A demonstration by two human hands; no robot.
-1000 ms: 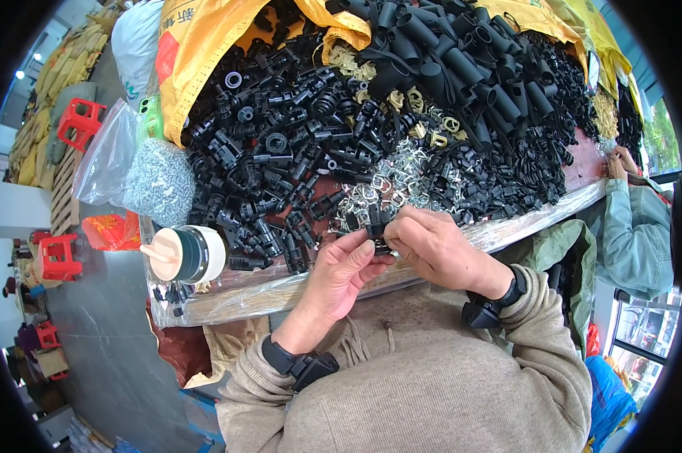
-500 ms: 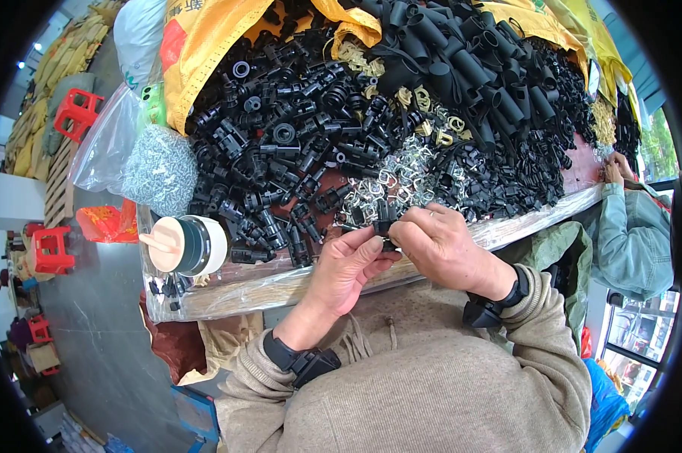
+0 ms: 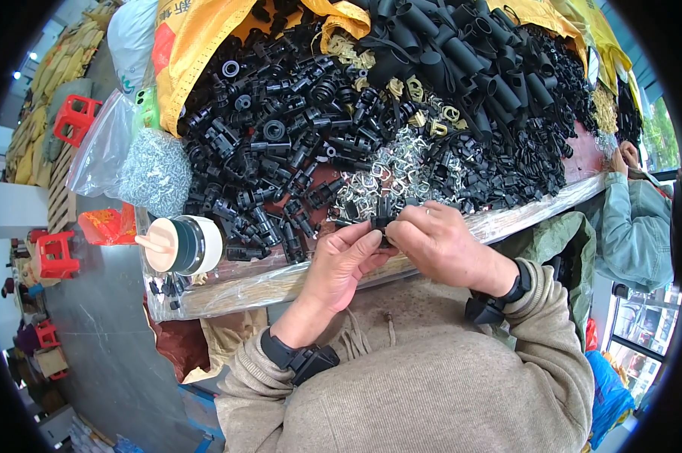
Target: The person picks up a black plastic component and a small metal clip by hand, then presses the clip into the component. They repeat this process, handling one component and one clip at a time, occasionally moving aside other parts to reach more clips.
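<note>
Both of my hands meet above the front edge of the table, pinching a small black plastic part (image 3: 382, 213) between them. My left hand (image 3: 339, 264) grips it from the left with thumb and forefinger. From the right, my right hand (image 3: 437, 245) closes on the same part, its fingers curled and hiding much of it. Just beyond the hands lies a heap of shiny metal rings and clips (image 3: 390, 175). Left of that spreads a large pile of black plastic fittings (image 3: 273, 143). Small black clips (image 3: 480, 170) are heaped to the right.
Black tubes (image 3: 461, 57) pile up at the back, near yellow woven sacks (image 3: 197, 45). A lidded cup (image 3: 182, 245) stands at the table's left corner, by a clear bag of small metal pieces (image 3: 156, 172). A co-worker (image 3: 634, 223) sits at the right. Red stools (image 3: 56, 255) stand on the floor.
The view has shifted slightly, so the table's contents sit a little further left. My hands keep their hold on the black part, with only slight finger movement.
</note>
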